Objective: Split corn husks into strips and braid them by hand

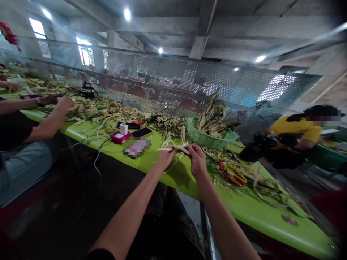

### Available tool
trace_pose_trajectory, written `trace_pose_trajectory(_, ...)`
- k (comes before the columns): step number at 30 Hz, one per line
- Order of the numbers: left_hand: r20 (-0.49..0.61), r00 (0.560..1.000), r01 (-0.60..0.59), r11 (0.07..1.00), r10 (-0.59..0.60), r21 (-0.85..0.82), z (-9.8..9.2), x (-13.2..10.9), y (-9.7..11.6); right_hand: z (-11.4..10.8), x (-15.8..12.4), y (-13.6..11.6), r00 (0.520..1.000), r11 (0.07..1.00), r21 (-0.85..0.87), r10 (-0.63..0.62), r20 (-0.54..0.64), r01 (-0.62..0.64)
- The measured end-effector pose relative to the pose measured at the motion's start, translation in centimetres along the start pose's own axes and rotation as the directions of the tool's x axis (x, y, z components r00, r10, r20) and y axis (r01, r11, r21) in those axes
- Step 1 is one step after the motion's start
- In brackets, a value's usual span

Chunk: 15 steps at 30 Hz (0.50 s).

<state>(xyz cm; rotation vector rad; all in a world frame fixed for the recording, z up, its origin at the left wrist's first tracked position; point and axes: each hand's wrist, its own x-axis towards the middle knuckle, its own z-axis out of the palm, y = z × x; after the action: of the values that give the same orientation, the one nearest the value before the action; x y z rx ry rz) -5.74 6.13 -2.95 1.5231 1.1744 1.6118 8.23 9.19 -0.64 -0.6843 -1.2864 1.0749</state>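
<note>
My left hand (166, 157) and my right hand (197, 159) are held close together above the green table (244, 209). Both pinch a pale, thin strip of dried plant husk (177, 148) that runs between them, its ends sticking out to the left and upward. Their fingers are curled shut on it. Just behind my hands stands a green plastic basket (208, 138) filled with dried husks and stalks. Loose husk pieces lie all around on the table.
A phone (141, 132), a white charger (124, 128) on a pink box and a cable lie left of my hands. Red and yellow bands (232, 174) lie to the right. Another person's arms (51, 119) work at the left. A person in yellow (298, 133) sits right, behind a perforated metal screen (189, 86).
</note>
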Motion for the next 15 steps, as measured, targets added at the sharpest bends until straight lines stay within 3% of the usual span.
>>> trace_pose_trajectory(4, -0.036, 0.991, 0.124, 0.989, -0.127, -0.081, -0.3, -0.4, 0.2, -0.3, 0.2, 0.3, 0.988, 0.986, -0.071, 0.154, -0.004, -0.154)
trace_pose_trajectory(7, 0.003, 0.984, 0.18, 0.982, -0.18, -0.066, -0.3, -0.2, 0.3, -0.4, 0.2, 0.4, 0.979, 0.965, -0.186, 0.197, 0.041, -0.187)
trace_pose_trajectory(12, 0.022, 0.969, 0.246, 0.969, -0.247, 0.022, 0.2, 0.5, -0.1, -0.2, 0.1, 0.2, 0.995, 0.971, -0.221, 0.1, 0.025, -0.092)
trace_pose_trajectory(15, 0.042, 0.962, 0.266, 0.961, -0.27, 0.078, 0.4, 0.7, -0.5, 0.1, -0.2, 0.1, 0.996, 0.971, -0.238, 0.041, 0.079, -0.021)
